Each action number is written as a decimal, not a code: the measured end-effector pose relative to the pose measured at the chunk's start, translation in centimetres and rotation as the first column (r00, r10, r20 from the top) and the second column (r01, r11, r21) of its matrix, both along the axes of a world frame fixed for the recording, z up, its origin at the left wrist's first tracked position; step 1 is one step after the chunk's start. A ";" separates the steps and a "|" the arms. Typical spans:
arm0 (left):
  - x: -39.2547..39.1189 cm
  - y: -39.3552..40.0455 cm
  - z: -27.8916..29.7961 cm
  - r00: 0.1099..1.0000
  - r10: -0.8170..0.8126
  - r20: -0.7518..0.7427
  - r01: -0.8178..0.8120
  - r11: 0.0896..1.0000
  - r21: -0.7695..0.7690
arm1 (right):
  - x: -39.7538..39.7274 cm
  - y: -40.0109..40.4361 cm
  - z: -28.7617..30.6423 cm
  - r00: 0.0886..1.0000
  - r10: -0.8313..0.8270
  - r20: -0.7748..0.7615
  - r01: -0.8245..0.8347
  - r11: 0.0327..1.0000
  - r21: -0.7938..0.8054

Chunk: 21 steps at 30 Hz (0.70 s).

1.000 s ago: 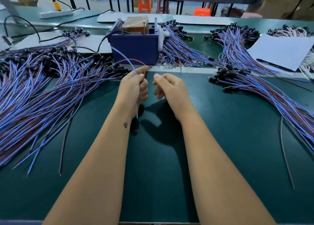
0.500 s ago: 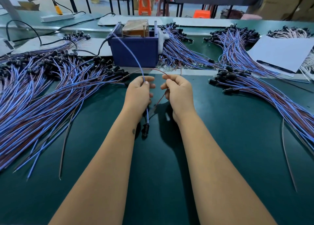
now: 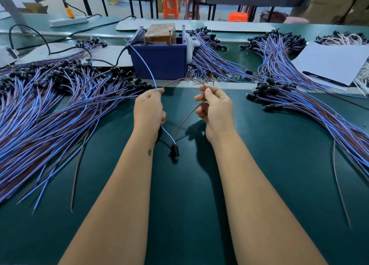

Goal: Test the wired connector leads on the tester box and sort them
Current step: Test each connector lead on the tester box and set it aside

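My left hand grips the blue wire of one connector lead; that wire arcs up to the left top corner of the blue tester box. My right hand pinches the same lead's brown wire, which loops between the two hands. The lead's black connector hangs below and between my wrists, just above the green mat. A large pile of blue and brown leads lies to the left. Another pile lies to the right.
More lead bundles lie behind the box and at the back right. A white sheet with a pen sits at the far right. Loose single wires lie on the mat at left and right. Cables and a power strip are at the back left.
My hands have drawn apart and come toward me, spreading the blue and brown wires. The black connector has swung out into view below my wrists.
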<state>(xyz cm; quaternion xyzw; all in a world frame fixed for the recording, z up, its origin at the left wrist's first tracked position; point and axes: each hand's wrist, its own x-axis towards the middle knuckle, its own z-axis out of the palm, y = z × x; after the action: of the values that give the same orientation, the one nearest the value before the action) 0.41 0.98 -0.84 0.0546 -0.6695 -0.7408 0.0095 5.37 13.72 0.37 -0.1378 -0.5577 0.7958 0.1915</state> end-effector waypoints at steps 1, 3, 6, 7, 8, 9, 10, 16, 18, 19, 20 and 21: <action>0.0 0.0 0.0 1.000 0.010 -0.009 -0.010 1.000 -0.010 | 0.0 0.0 0.0 1.000 -0.004 0.000 0.004 1.000 -0.007; 0.0 0.0 0.0 1.000 0.024 -0.019 -0.024 1.000 -0.014 | 0.0 0.0 0.0 1.000 -0.006 -0.002 0.006 1.000 -0.011; -0.1 -0.1 -0.1 0.999 0.033 -0.017 -0.033 0.999 -0.003 | 0.0 0.1 0.0 1.000 -0.006 -0.007 0.006 1.000 -0.014; -0.1 -0.1 -0.1 0.999 0.032 -0.017 -0.032 0.999 0.001 | 0.0 0.1 0.0 1.000 -0.005 -0.010 0.005 1.000 -0.018; -0.1 -0.1 -0.2 0.999 0.029 -0.019 -0.029 1.000 -0.001 | 0.0 0.1 0.0 1.000 -0.004 -0.011 0.004 1.000 -0.021; -0.1 -0.1 -0.2 0.999 0.024 -0.025 -0.024 1.000 -0.009 | 0.0 0.1 0.0 1.000 -0.004 -0.012 0.004 1.000 -0.022; -0.1 -0.1 -0.3 0.999 0.017 -0.034 -0.018 1.000 -0.024 | -0.1 0.1 -0.1 1.000 -0.004 -0.012 0.004 1.000 -0.020; 0.2 0.0 -0.4 0.997 -0.027 -0.076 0.014 0.987 -0.162 | -0.3 -0.2 -0.2 1.000 0.016 0.008 -0.017 0.994 0.111; 0.5 0.1 -0.3 0.996 -0.038 -0.085 0.021 0.981 -0.195 | -0.4 -0.4 -0.3 0.999 0.017 0.029 -0.022 0.980 0.196; 0.6 0.1 -0.2 0.995 -0.044 -0.088 0.025 0.978 -0.207 | -0.4 -0.5 -0.4 0.999 0.016 0.038 -0.025 0.972 0.233; 0.7 0.1 -0.1 0.995 -0.050 -0.090 0.029 0.975 -0.218 | -0.4 -0.6 -0.4 0.999 0.016 0.044 -0.027 0.965 0.262; 0.9 0.1 -0.1 0.994 -0.055 -0.091 0.033 0.973 -0.230 | -0.4 -0.7 -0.5 0.999 0.015 0.047 -0.028 0.958 0.284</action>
<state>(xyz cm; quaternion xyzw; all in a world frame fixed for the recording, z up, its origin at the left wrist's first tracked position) 1.28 1.04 -0.91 0.0022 -0.7500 -0.6607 0.0319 4.93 13.05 -0.09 -0.1206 -0.6719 0.7061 0.1882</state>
